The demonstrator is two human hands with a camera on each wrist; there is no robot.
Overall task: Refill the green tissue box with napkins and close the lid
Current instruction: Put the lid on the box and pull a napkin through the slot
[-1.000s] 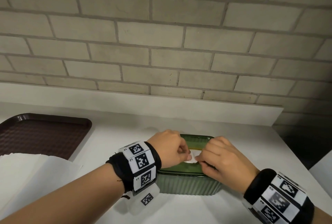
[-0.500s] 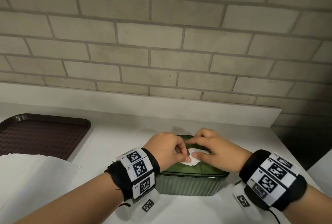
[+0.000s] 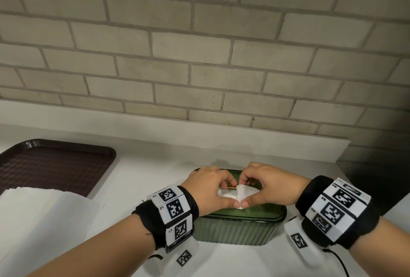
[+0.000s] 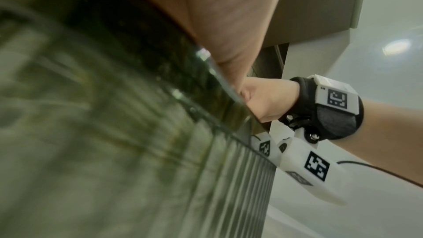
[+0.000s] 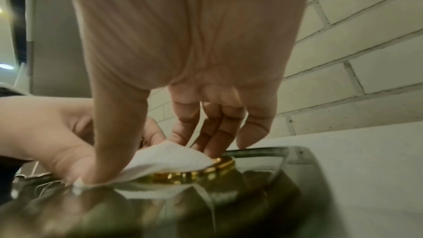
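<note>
The green ribbed tissue box [image 3: 239, 230] stands on the white counter with its glossy green lid [image 5: 251, 187] on top. A white napkin [image 3: 229, 194] sticks up through the gold-rimmed slot [image 5: 206, 169] in the lid. My left hand [image 3: 210, 189] and right hand [image 3: 266, 185] meet over the slot. Both thumbs press the napkin's near edge onto the lid, tips touching. The curled fingers reach down behind the napkin at the slot. In the right wrist view the right thumb [image 5: 96, 169] pins the napkin [image 5: 169, 156]. The box side [image 4: 114, 133] is a blur in the left wrist view.
A dark brown tray [image 3: 51, 165] lies at the far left of the counter [image 3: 144, 176]. A stack of white napkins [image 3: 44, 216] sits in front of it. A low ledge [image 3: 199, 130] and brick wall stand behind. The counter ends just right of the box.
Both hands shifted on the lid. The right wrist swung outward, and the thumbs came together at the napkin's near edge. More of the napkin now shows above the slot.
</note>
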